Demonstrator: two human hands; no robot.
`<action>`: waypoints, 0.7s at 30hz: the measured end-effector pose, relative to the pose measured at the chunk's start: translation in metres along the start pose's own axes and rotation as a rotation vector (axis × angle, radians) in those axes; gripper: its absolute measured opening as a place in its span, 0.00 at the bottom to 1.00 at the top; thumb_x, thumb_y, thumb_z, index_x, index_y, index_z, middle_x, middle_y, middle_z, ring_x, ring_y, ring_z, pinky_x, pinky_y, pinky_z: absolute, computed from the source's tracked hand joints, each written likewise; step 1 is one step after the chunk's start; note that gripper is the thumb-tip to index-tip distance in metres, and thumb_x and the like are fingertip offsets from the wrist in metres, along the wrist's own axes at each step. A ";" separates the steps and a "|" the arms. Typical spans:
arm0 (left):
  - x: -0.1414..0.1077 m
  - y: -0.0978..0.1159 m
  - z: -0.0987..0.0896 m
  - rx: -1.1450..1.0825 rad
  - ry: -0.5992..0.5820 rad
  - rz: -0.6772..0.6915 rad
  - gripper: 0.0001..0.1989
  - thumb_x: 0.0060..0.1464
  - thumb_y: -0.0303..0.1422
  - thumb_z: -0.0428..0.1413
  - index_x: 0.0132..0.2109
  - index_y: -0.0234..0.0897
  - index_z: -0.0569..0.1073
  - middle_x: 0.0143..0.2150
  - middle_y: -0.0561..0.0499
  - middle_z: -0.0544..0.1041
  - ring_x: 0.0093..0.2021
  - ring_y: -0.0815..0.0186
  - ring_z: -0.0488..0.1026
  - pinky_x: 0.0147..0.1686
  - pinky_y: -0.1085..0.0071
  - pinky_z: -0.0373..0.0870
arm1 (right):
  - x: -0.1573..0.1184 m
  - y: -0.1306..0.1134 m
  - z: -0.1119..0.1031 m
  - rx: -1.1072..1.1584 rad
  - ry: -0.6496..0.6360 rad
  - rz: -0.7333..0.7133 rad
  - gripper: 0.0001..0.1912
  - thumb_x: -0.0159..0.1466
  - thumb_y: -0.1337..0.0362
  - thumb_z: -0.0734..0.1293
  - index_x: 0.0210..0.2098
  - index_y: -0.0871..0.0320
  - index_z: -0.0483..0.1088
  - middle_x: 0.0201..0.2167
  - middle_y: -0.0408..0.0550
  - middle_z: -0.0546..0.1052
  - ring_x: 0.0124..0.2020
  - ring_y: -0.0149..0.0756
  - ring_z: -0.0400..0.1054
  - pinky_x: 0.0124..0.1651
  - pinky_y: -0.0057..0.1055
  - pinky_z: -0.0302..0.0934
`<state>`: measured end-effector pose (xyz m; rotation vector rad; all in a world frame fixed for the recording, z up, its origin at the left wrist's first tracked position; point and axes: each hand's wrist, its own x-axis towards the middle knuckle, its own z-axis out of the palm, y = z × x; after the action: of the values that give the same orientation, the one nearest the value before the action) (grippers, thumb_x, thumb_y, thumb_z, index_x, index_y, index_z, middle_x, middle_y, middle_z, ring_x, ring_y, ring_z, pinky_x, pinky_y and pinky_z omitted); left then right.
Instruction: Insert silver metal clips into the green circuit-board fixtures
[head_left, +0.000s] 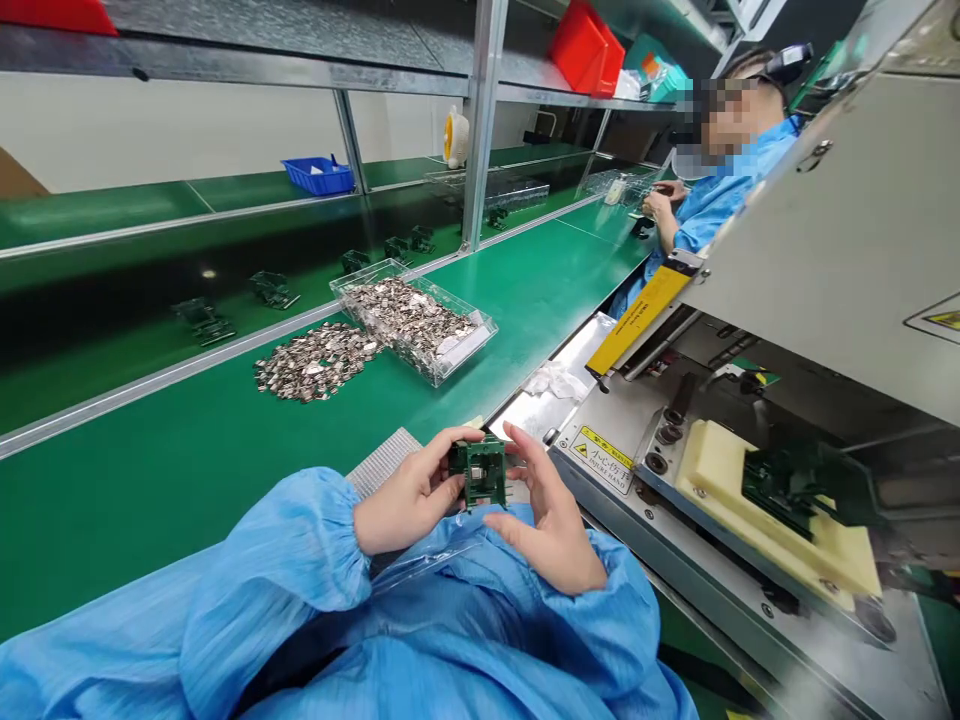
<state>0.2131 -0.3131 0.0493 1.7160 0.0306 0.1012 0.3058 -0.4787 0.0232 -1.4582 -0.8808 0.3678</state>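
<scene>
My left hand [412, 490] holds a dark green plastic frame-like part [487, 475] between thumb and fingers, in front of my chest. The part has open windows, thin pins on its right side and a small metal-coloured piece inside. My right hand [551, 520] is beside it with thumb and index finger spread around its right edge; whether a fingertip touches it I cannot tell. Left of the hands, a clear tray [487, 340] full of small silvery metal pieces stands on the green table [187, 500]. A loose pile of similar pieces [315, 362] lies next to the tray.
At right is a machine with a cream fixture [787, 530] bearing a dark green part and a yellow guard bar [641, 315]. Several green parts [274, 290] sit on the dark strip behind the tray. A shelf post [480, 130] rises there. A co-worker [750, 180] sits farther along.
</scene>
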 end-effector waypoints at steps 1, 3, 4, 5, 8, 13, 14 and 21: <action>0.002 0.005 0.001 0.018 -0.046 -0.004 0.21 0.62 0.36 0.51 0.60 0.38 0.59 0.49 0.42 0.72 0.44 0.61 0.74 0.41 0.67 0.74 | -0.005 -0.005 -0.006 -0.061 0.003 -0.048 0.38 0.58 0.59 0.74 0.64 0.47 0.57 0.65 0.52 0.61 0.64 0.49 0.57 0.59 0.45 0.60; 0.007 0.017 0.005 0.033 -0.177 -0.005 0.22 0.62 0.35 0.51 0.61 0.38 0.59 0.50 0.42 0.72 0.42 0.62 0.75 0.39 0.68 0.75 | -0.018 -0.015 -0.017 -0.127 0.050 -0.130 0.37 0.58 0.58 0.74 0.63 0.47 0.60 0.62 0.52 0.65 0.62 0.49 0.59 0.61 0.47 0.58; 0.012 0.023 0.006 0.034 -0.256 -0.003 0.23 0.62 0.35 0.51 0.62 0.39 0.58 0.50 0.43 0.73 0.41 0.63 0.75 0.38 0.68 0.75 | -0.025 -0.020 -0.024 -0.139 0.088 -0.171 0.35 0.58 0.56 0.74 0.62 0.47 0.61 0.59 0.53 0.68 0.60 0.49 0.61 0.61 0.48 0.59; 0.019 0.028 0.008 0.034 -0.338 0.004 0.25 0.62 0.35 0.52 0.64 0.40 0.57 0.49 0.43 0.73 0.41 0.63 0.75 0.38 0.69 0.75 | -0.034 -0.026 -0.033 -0.145 0.127 -0.208 0.34 0.58 0.55 0.74 0.61 0.47 0.63 0.56 0.53 0.70 0.58 0.49 0.64 0.60 0.48 0.60; 0.052 0.046 0.019 0.076 -0.502 0.078 0.30 0.59 0.36 0.55 0.66 0.41 0.56 0.51 0.43 0.75 0.45 0.62 0.76 0.43 0.66 0.75 | -0.067 -0.042 -0.068 -0.177 0.385 -0.259 0.34 0.54 0.49 0.75 0.56 0.52 0.68 0.49 0.55 0.75 0.51 0.51 0.70 0.53 0.49 0.67; 0.129 0.076 0.084 0.306 -0.429 0.484 0.26 0.56 0.38 0.59 0.60 0.35 0.65 0.58 0.38 0.71 0.58 0.54 0.69 0.58 0.58 0.67 | -0.122 -0.062 -0.141 -0.276 1.130 -0.404 0.24 0.62 0.54 0.69 0.57 0.48 0.66 0.57 0.48 0.69 0.58 0.49 0.65 0.60 0.58 0.58; 0.143 0.080 0.102 0.336 -0.421 0.550 0.28 0.54 0.38 0.60 0.60 0.34 0.65 0.60 0.37 0.69 0.61 0.53 0.67 0.60 0.56 0.64 | -0.128 -0.064 -0.154 -0.282 1.228 -0.397 0.23 0.62 0.58 0.70 0.56 0.47 0.66 0.58 0.46 0.68 0.59 0.48 0.64 0.62 0.61 0.53; 0.189 0.087 0.191 0.179 -0.379 0.393 0.42 0.46 0.39 0.66 0.64 0.30 0.59 0.54 0.34 0.72 0.56 0.47 0.70 0.56 0.50 0.67 | -0.135 -0.068 -0.200 -0.283 1.253 -0.222 0.31 0.52 0.59 0.77 0.53 0.54 0.68 0.58 0.52 0.69 0.60 0.53 0.63 0.65 0.66 0.43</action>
<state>0.4140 -0.4989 0.1169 1.8766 -0.5950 0.0625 0.3399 -0.7226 0.0722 -1.4608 -0.0443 -0.8169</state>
